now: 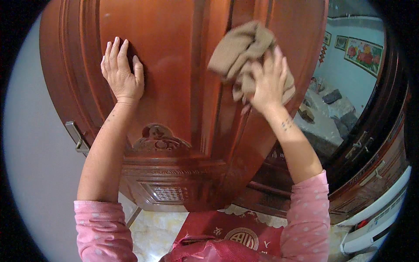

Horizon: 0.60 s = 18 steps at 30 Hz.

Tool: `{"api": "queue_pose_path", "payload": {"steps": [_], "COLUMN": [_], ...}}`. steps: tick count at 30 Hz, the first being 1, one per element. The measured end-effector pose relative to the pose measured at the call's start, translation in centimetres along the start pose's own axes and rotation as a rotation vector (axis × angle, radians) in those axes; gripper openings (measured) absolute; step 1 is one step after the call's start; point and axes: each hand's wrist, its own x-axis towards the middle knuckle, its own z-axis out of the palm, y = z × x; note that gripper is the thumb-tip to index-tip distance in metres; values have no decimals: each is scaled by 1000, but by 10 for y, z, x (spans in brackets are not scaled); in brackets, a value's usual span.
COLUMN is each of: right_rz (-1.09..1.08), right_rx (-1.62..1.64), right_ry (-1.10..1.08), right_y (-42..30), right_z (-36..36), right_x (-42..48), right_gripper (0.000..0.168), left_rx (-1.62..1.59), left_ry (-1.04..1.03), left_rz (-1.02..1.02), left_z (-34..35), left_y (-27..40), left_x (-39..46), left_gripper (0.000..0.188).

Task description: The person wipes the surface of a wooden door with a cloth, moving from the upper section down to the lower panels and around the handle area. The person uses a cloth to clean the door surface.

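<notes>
A reddish-brown wooden door (pixel 170 88) with raised mouldings and a carved ornament fills the middle of the view. Flat against its left panel rests my left hand (pixel 122 70), fingers up and slightly apart, with nothing in it. My right hand (pixel 268 80) presses a bunched brown cloth (pixel 242 49) to the right part of the door; the cloth and fingers are a little blurred. Part of the cloth sticks out above and to the left of the fingers. A metal door handle (pixel 78 139) is at the door's left edge, beside my left forearm.
A red mat (pixel 226 226) with printed marks lies on the marbled tile floor (pixel 157 229) below. At right, a dark door frame with glass (pixel 343 82) shows framed pictures and covered furniture. A grey wall (pixel 32 131) stands at left, a white appliance (pixel 376 222) at lower right.
</notes>
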Motion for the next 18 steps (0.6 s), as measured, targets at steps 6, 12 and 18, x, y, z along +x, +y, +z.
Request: {"api": "queue_pose_path", "payload": {"steps": [6, 12, 18], "right_rz": [-321, -578, -397], "right_rx": [64, 104, 140], "right_ry": [-483, -290, -126], "right_y": [-6, 8, 8], "right_z": [33, 42, 13], "right_x": [-123, -163, -83], "right_gripper": [28, 38, 34], "left_rx": [10, 8, 5], "left_ry": [-15, -20, -38], "left_rz": [-25, -31, -32], "left_z": [2, 0, -2], "left_y": [-3, 0, 3], "left_x": [1, 0, 0], "left_gripper": [44, 44, 45]}}
